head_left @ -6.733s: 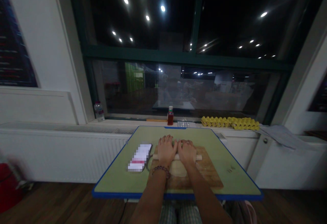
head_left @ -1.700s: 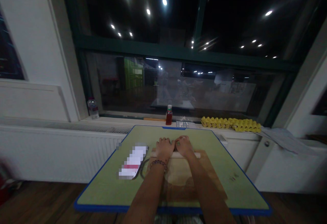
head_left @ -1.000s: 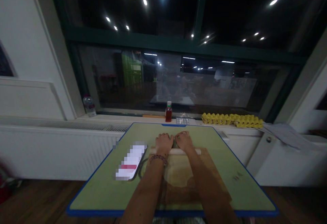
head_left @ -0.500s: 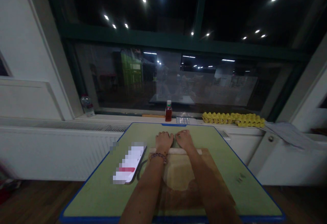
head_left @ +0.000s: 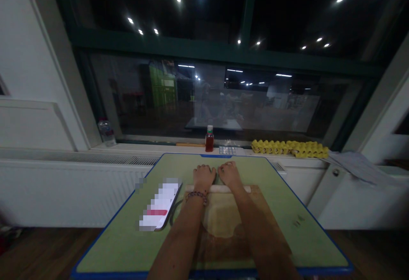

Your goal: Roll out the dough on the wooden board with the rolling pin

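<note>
"Entry one?"
"Left hand [head_left: 203, 178] and right hand [head_left: 230, 175]: palms down, fingers curled, laid across rolling pin [head_left: 220, 189]; grip beneath not discernible."
"Entry two?"
"Dough sheet [head_left: 222, 216], flat, on wooden board [head_left: 220, 249]; rolling pin at its 12 o'clock, phone [head_left: 163, 201] at board's 9 o'clock."

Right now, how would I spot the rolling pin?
Find the green table with the blue rim, then the wooden board on it. Across the board's far end lies the rolling pin, partly covered by the left hand and right hand: a pale straight rod, unlike the flat dough.
</note>
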Available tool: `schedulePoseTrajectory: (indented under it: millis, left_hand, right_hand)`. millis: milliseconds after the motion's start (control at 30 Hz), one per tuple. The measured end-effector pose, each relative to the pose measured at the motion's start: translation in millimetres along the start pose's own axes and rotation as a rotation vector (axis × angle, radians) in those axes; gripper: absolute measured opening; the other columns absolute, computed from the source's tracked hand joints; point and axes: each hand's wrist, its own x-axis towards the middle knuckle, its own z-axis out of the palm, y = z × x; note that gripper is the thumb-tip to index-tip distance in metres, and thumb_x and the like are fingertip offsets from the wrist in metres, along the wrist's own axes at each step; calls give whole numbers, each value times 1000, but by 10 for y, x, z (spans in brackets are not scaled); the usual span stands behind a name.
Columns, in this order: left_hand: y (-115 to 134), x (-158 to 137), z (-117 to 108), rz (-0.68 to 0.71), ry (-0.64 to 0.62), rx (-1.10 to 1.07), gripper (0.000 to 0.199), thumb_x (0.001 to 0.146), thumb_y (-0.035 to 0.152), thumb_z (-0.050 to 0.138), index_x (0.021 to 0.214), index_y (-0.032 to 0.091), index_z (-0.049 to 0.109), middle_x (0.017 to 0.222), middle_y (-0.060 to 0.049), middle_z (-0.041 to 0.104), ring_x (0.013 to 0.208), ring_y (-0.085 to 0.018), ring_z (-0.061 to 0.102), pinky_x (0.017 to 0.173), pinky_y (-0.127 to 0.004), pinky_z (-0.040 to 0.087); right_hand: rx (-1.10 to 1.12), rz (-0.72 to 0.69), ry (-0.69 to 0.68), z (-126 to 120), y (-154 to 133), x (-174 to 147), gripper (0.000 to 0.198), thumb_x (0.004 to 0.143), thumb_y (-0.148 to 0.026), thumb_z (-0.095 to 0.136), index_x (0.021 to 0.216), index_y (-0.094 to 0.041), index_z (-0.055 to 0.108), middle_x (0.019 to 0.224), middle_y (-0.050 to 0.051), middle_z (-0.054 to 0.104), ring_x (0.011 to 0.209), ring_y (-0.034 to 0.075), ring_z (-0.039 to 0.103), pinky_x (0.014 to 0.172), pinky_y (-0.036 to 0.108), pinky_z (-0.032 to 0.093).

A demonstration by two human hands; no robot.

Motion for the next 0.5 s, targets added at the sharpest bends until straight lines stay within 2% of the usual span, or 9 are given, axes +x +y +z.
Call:
schedulePoseTrajectory:
  millis: [233, 500]
  left_hand:
    - [-10, -44, 5, 12, 9, 10, 46, 92, 35, 36, 102, 10, 73, 107, -16, 72, 108, -28, 62, 92, -40, 46]
    - [15, -214, -109, 19, -35, 28, 48, 94, 38, 35, 108, 10, 71, 115, -17, 69, 114, -29, 58, 95, -41, 43]
  right_hand:
    - [-15, 19, 4, -71, -50, -69, 40, 95, -32, 41, 104, -13, 74, 111, 15, 69, 121, 27, 47, 95, 33, 39]
    - [-42, 60, -47, -165, -115, -210, 46, 95, -37, 37, 106, -11, 73, 117, 17, 66, 123, 30, 45, 95, 36, 39]
